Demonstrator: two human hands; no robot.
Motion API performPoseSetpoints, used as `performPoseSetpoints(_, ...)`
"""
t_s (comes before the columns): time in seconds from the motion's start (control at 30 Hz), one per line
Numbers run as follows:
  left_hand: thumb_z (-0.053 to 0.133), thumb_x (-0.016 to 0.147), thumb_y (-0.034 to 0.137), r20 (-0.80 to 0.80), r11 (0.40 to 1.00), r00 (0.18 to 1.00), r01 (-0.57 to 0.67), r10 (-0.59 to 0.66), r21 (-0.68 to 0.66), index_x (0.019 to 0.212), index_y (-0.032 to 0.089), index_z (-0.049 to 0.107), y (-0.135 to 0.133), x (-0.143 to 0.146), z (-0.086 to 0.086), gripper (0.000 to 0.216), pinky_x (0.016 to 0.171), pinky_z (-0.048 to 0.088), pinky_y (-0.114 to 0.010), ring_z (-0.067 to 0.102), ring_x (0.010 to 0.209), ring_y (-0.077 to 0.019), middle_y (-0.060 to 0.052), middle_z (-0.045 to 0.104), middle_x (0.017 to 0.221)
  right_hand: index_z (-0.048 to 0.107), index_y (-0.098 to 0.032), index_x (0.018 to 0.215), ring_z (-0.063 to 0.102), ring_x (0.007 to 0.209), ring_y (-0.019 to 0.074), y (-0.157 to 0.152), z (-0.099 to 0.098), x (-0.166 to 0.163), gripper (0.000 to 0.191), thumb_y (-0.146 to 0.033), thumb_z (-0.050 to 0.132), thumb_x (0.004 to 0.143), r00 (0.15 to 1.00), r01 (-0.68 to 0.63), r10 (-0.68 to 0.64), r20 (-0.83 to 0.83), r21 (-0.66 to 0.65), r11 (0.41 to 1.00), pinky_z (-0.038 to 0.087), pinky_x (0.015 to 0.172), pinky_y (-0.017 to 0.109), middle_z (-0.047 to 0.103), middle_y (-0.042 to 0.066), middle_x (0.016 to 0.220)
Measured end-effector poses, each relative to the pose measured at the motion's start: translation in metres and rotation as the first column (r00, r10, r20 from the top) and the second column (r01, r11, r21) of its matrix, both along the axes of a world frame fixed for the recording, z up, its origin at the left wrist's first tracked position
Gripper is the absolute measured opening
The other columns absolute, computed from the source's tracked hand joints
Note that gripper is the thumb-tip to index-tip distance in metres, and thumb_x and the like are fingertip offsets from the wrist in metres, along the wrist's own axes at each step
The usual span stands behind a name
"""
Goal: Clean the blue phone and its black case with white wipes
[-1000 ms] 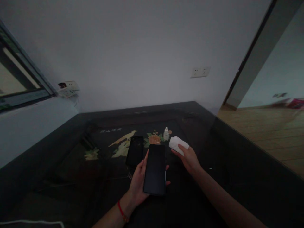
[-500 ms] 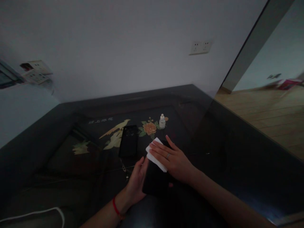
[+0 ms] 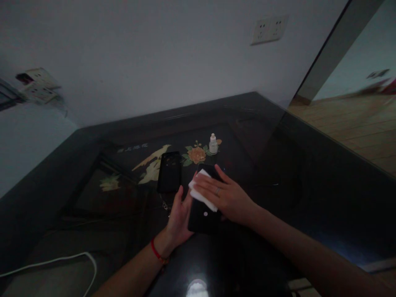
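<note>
My left hand [image 3: 180, 216], with a red cord at the wrist, grips a black smartphone [image 3: 201, 225] from its left side and underneath. Across the phone's upper face, my right hand [image 3: 227, 198] presses a folded white tissue [image 3: 204, 194], fingers together and a ring on one of them. A small pale circular icon shows on the dark screen below the tissue. Just left of the phone lies a black phone case [image 3: 170, 172] with camera cutouts and a chain strap [image 3: 165, 205]. Beyond the hands stands a small clear bottle [image 3: 213, 145] with a white cap.
The dark glossy table [image 3: 278, 148] bears a painted flower [image 3: 196, 154] and bird [image 3: 154, 165]. A white cable [image 3: 62, 259] curves at the lower left. Wall sockets [image 3: 269, 30] sit above the table's far edge; a wooden floor [image 3: 346, 128] lies to the right.
The camera view has shifted, so the table sits higher in the picture. A round icon now shows on the phone's screen. Both hands keep hold of the phone and tissue.
</note>
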State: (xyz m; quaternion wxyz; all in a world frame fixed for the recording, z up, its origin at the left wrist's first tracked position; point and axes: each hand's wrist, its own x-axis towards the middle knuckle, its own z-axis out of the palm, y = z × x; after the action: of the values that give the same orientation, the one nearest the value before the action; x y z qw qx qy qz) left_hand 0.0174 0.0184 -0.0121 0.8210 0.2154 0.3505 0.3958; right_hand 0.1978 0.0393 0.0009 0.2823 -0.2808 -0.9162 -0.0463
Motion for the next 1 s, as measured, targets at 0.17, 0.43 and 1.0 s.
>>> performPoseSetpoints(0.17, 0.019, 0.084, 0.074, 0.047, 0.996, 0.996, 0.080, -0.081, 0.025, 0.146, 0.039, 0.025, 0.002, -0.002, 0.002, 0.072, 0.096, 0.038, -0.056, 0.051, 0.120, -0.0328, -0.005, 0.052, 0.138, 0.044, -0.011, 0.138, 0.036, 0.137, 0.0220, 0.002, -0.002, 0.004, 0.044, -0.011, 0.039, 0.094, 0.986, 0.160, -0.158, -0.050, 0.020, 0.987, 0.013, 0.118, 0.050, 0.048, 0.012, 0.141)
performPoseSetpoints(0.43, 0.018, 0.082, 0.076, -0.033, 0.999, 0.999, 0.023, -0.022, 0.039, 0.146, 0.033, 0.031, 0.002, -0.001, 0.003, 0.078, 0.098, 0.038, -0.053, 0.049, 0.122, -0.0320, -0.007, 0.055, 0.133, 0.048, -0.009, 0.135, 0.039, 0.135, 0.0219, 0.002, -0.002, 0.007, 0.042, -0.009, 0.038, 0.094, 0.989, 0.134, -0.132, -0.063, 0.036, 0.990, 0.010, 0.119, 0.049, 0.051, 0.013, 0.138)
performPoseSetpoints(1.0, 0.021, 0.090, 0.066, 0.359, 0.999, 0.933, 0.011, 0.006, -0.045, 0.148, 0.037, 0.020, 0.009, -0.005, 0.003, 0.066, 0.105, 0.031, -0.043, 0.054, 0.118, -0.0229, -0.004, 0.054, 0.136, 0.055, -0.007, 0.126, 0.048, 0.128, 0.0228, -0.010, 0.002, 0.002, 0.035, -0.015, 0.040, 0.095, 0.999, 0.023, -0.028, 0.042, 0.106, 0.994, 0.016, 0.118, 0.050, 0.057, 0.013, 0.132)
